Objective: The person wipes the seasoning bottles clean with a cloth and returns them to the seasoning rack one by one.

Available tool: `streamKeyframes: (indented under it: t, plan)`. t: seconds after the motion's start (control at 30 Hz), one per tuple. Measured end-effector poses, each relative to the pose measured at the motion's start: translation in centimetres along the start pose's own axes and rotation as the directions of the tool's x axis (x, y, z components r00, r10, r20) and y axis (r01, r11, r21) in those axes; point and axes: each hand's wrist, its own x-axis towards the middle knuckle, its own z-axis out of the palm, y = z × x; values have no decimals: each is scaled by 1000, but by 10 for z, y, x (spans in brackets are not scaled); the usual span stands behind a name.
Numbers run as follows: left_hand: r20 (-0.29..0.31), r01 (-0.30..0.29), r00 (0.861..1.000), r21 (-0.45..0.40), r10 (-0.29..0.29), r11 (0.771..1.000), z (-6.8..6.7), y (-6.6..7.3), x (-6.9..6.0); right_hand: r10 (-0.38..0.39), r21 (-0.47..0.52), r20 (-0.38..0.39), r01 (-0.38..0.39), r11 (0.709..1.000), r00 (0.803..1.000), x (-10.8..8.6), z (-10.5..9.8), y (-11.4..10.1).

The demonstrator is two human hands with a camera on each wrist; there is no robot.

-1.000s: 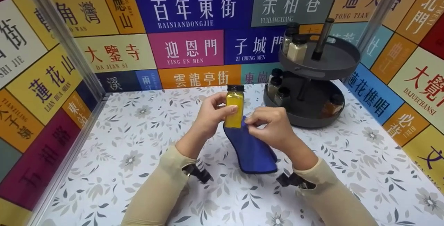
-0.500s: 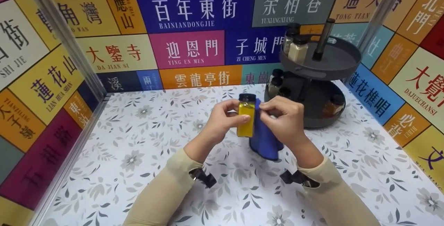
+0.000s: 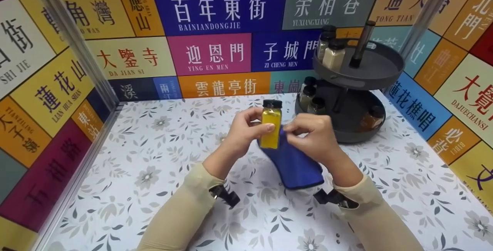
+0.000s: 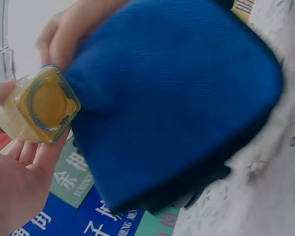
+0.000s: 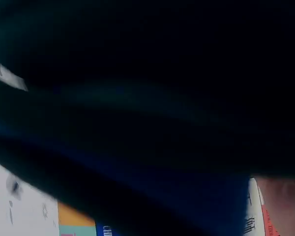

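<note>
My left hand (image 3: 243, 133) grips a square glass jar (image 3: 270, 128) with yellow contents and a black lid, held upright above the table. Beside it, my right hand (image 3: 314, 137) pinches the upper end of a blue cloth (image 3: 298, 166) with dark edging, which hangs down just right of the jar. In the left wrist view the jar's base (image 4: 49, 103) faces the camera and the cloth (image 4: 177, 98) fills the middle. Dark folds of the cloth (image 5: 137, 128) cover most of the right wrist view, and little of the right hand shows there.
A dark two-tier round stand (image 3: 342, 135) is at the back right, holding several black-lidded jars, among them a pale one (image 3: 333, 56) on top and a reddish-brown one (image 3: 373, 118) below. Signboard-patterned walls (image 3: 215, 4) enclose the flower-patterned tabletop (image 3: 154, 139).
Both hands have shifted slightly right overall, with the jar still gripped. The cloth swung in under the right hand, then its lower end spread out again toward the lower right.
</note>
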Motion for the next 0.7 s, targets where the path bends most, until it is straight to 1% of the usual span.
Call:
streamKeyframes:
  t: [0.03, 0.07, 0.13, 0.2, 0.27, 0.33, 0.37, 0.4, 0.43, 0.47, 0.5, 0.57, 0.6, 0.63, 0.67, 0.7]
  plan:
    - [9, 10, 1000, 8, -10, 1000, 3, -2, -1, 17, -8, -63, -17, 1000, 998, 1, -1, 0]
    - [22, 22, 1000, 17, -22, 1000, 6, -4, -1, 37, -10, -124, -38, 999, 992, 1, -1, -1]
    - [45, 39, 998, 40, -41, 998, 11, -7, -2, 71, -11, -222, -75, 997, 972, 2, -1, -2]
    - [52, 46, 997, 58, -49, 997, 13, -8, -2, 81, -26, -260, -91, 995, 962, 2, -1, -2]
    - [37, 42, 998, 61, -44, 997, 12, -9, -2, 91, -16, -240, -98, 995, 966, 1, 0, -1]
    - [-1, 23, 1000, 44, -23, 999, 9, -7, 0, 76, 3, -156, -77, 997, 985, -1, 1, 0]
    - [-22, 9, 1000, 31, -9, 999, 6, -6, 0, 60, 9, -94, -60, 998, 994, -3, 2, 1]
    - [-43, -5, 999, 18, 6, 1000, 2, -6, 1, 46, 21, -22, -46, 999, 999, -4, 3, 2]
    - [-63, -17, 998, 1, 17, 1000, -1, -6, 3, 28, 36, 59, -30, 999, 998, -5, 5, 3]
    - [-82, -31, 996, -11, 30, 999, -5, -7, 5, 4, 51, 148, -12, 999, 989, -7, 7, 4]
    - [-98, -43, 994, -9, 42, 999, -9, -8, 6, -17, 60, 233, 3, 998, 972, -8, 10, 5]
    - [-118, -49, 992, 34, 53, 998, -17, -16, 11, -41, 65, 369, 18, 998, 929, -10, 16, 7]
    - [-128, -38, 991, 73, 47, 997, -21, -21, 13, -42, 72, 410, 14, 997, 911, -11, 18, 8]
    - [-137, -18, 990, 118, 34, 993, -25, -28, 16, -40, 76, 434, 7, 997, 900, -10, 19, 9]
    - [-149, 5, 989, 170, 20, 985, -29, -35, 18, -31, 73, 439, -1, 997, 898, -10, 18, 10]
    - [-159, 34, 987, 221, 1, 975, -32, -43, 21, -21, 67, 426, -9, 998, 904, -9, 15, 11]
